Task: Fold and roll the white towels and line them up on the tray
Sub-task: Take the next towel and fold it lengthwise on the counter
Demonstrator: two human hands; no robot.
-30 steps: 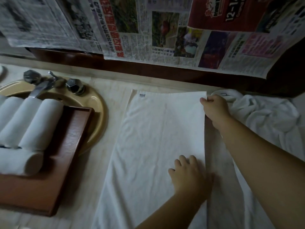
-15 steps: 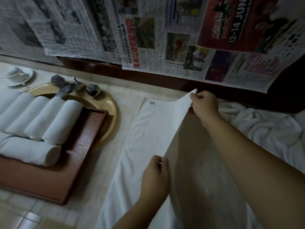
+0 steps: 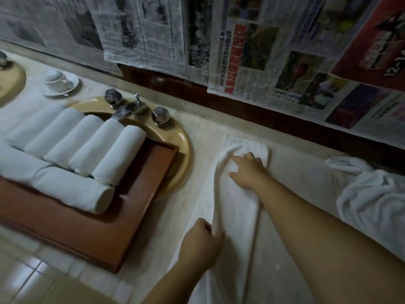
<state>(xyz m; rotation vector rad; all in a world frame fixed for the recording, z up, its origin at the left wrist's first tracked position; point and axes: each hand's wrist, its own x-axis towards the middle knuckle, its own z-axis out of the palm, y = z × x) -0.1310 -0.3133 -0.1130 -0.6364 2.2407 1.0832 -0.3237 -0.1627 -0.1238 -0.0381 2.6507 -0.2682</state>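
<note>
While the view is a bit blurry, closest to the camera is the left hand (image 3: pixel 200 244), fingers curled round the folded long edge of the white towel (image 3: pixel 236 207), pinching a ridge of cloth near the front of the table (image 3: pixel 203 137). That towel is folded into a narrow strip lying flat on the table, running away from the person toward the wall. Further up the strip is the right hand (image 3: pixel 246 171), laid on the towel near its far end with fingers spread and pretty much straight, index pointing left, pressing the cloth down. The forearm crosses in from the lower right.

Off to the left sits the wooden tray (image 3: pixel 122 218), resting partly over the yellowish sink (image 3: pixel 182 150). On it there's a row of rolled towels (image 3: pixel 105 148) lined up side by side and touching, with one more roll (image 3: pixel 72 189) lying crosswise in front of them, nearer the person. On the right side of the table, well apart from the tray, is a crumpled heap of white towels (image 3: pixel 370 198).

Behind the tray is the chrome tap (image 3: pixel 129 107) with its two faceted knobs, spout hanging right above the far end of the rolls. Further left and back is a white cup on a saucer (image 3: pixel 59 81). Farthest off, newspaper sheets (image 3: pixel 252 62) hang over the wall above a dark wooden ledge.
</note>
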